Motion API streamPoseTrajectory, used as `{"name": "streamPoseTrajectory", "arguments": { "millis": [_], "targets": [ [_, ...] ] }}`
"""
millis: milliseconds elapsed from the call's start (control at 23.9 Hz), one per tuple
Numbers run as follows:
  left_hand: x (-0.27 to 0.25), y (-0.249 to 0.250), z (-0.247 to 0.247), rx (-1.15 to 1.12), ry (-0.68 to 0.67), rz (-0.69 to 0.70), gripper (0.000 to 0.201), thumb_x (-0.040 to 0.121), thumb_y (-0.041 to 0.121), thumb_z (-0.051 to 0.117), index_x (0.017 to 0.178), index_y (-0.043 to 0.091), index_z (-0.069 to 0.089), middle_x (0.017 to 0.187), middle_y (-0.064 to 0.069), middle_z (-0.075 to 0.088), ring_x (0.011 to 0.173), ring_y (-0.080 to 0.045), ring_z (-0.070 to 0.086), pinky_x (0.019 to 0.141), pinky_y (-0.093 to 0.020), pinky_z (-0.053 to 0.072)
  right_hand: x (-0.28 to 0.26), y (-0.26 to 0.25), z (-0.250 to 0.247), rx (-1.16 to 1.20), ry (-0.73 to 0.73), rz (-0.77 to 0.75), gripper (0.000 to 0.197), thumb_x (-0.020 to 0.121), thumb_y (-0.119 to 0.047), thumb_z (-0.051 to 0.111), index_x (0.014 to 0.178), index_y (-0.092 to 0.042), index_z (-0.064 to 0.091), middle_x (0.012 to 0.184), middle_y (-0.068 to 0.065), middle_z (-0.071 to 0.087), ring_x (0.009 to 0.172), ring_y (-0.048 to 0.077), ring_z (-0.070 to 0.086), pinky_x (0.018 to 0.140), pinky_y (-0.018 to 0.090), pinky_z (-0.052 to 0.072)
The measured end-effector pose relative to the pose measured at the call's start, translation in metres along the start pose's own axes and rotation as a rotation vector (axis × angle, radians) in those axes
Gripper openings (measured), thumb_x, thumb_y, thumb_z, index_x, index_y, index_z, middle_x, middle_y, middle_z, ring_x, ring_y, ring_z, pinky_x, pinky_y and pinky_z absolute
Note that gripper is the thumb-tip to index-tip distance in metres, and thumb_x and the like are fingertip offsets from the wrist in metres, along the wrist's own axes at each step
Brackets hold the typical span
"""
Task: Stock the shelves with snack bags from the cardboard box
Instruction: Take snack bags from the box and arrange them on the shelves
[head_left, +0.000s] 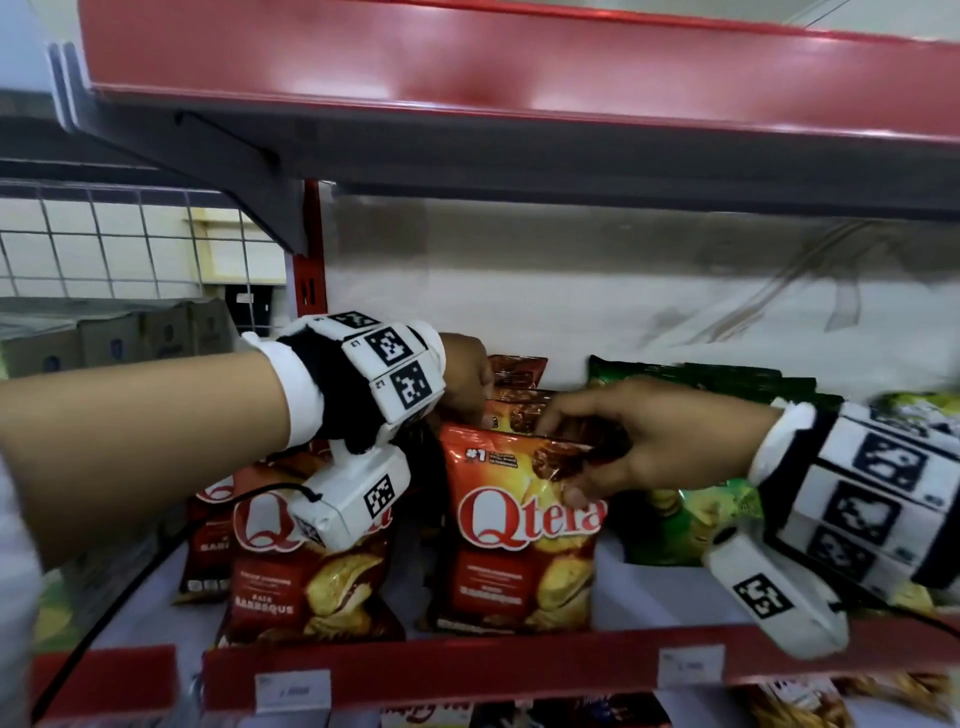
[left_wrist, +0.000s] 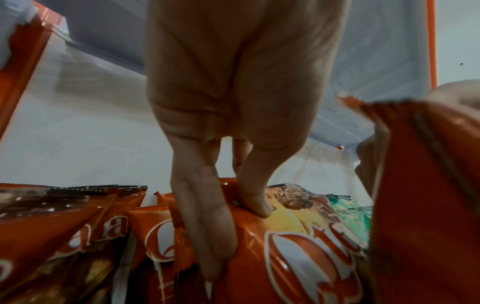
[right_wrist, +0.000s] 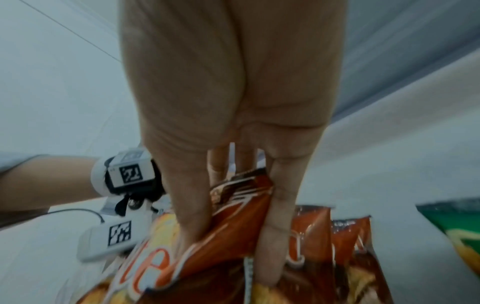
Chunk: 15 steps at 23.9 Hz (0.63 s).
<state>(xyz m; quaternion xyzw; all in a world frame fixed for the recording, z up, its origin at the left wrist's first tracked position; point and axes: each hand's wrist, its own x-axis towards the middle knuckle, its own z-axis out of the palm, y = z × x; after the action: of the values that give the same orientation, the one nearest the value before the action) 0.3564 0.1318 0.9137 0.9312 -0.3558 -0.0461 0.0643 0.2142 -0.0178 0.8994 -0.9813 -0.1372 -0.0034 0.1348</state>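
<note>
Orange glossy foil snack bag stands upright before you, your right hand pinching its top edge, your left hand gripping the bag just behind it.

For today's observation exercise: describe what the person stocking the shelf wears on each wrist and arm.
The hands are bare. The left hand has a white cuff and black strap carrying white blocks printed with black square codes. A white camera pod with its own code and a thin black cable hangs beneath the wrist. The right hand wears a matching set. A pale sleeve edge shows at the left upper arm.
</note>
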Motion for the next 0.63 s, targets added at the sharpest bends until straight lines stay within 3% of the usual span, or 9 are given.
{"name": "streamPoseTrajectory", "arguments": {
  "millis": [126,251,335,418,502,628],
  "targets": [
    [0.001,0.003,-0.001,0.090,-0.006,0.016,0.012,0.084,0.026,0.069,0.087,0.021,0.059,0.067,0.009,0.052,0.057,-0.003,0.048,0.047,-0.015,0.038,0.002,-0.001,0.006,-0.033,0.034,-0.008,0.046,0.078,-0.039,0.074,0.119,-0.040,0.053,0.113,-0.016,0.061,0.095,0.003,0.060,0.078,0.012,0.049],
    [0.001,0.001,-0.003,-0.039,-0.077,-0.006,0.012,0.083,0.020,0.071,0.084,0.018,0.060,0.066,0.005,0.056,0.039,-0.003,0.055,0.042,-0.017,0.048,0.004,0.000,-0.002,-0.104,0.027,0.056,0.050,0.078,-0.040,0.074,0.123,-0.041,0.052,0.116,-0.016,0.058,0.097,0.005,0.058,0.077,0.013,0.046],
    [-0.005,-0.002,-0.011,-0.084,-0.131,-0.035,0.016,0.083,0.022,0.073,0.094,0.014,0.065,0.066,0.004,0.061,0.034,-0.002,0.056,0.040,-0.014,0.049,0.006,0.000,0.000,-0.165,-0.029,0.102,0.052,0.081,-0.040,0.071,0.128,-0.038,0.048,0.121,-0.014,0.057,0.099,0.006,0.055,0.079,0.016,0.042],
    [-0.014,-0.004,-0.026,-0.086,-0.106,-0.055,0.026,0.081,0.024,0.074,0.103,0.013,0.068,0.063,0.008,0.066,0.041,-0.003,0.061,0.045,-0.012,0.050,0.004,-0.003,-0.003,-0.155,-0.068,0.144,0.054,0.080,-0.044,0.070,0.129,-0.039,0.047,0.120,-0.015,0.057,0.099,0.006,0.055,0.080,0.017,0.042],
    [-0.023,-0.016,-0.047,-0.159,0.000,-0.072,0.019,0.084,0.019,0.070,0.102,0.013,0.068,0.064,0.005,0.069,0.050,-0.007,0.065,0.048,-0.015,0.054,0.002,-0.011,-0.021,-0.108,-0.068,0.175,0.054,0.076,-0.053,0.069,0.125,-0.042,0.049,0.112,-0.019,0.060,0.099,0.005,0.059,0.081,0.018,0.047],
    [-0.045,-0.042,-0.077,-0.211,0.132,-0.174,0.015,0.093,0.007,0.057,0.104,0.008,0.066,0.089,-0.010,0.069,0.073,-0.020,0.068,0.048,-0.013,0.053,0.019,-0.024,-0.063,-0.148,-0.014,0.165,0.042,0.078,-0.053,0.064,0.117,-0.042,0.055,0.101,-0.021,0.065,0.094,0.005,0.063,0.086,0.025,0.049]
  ]
}}
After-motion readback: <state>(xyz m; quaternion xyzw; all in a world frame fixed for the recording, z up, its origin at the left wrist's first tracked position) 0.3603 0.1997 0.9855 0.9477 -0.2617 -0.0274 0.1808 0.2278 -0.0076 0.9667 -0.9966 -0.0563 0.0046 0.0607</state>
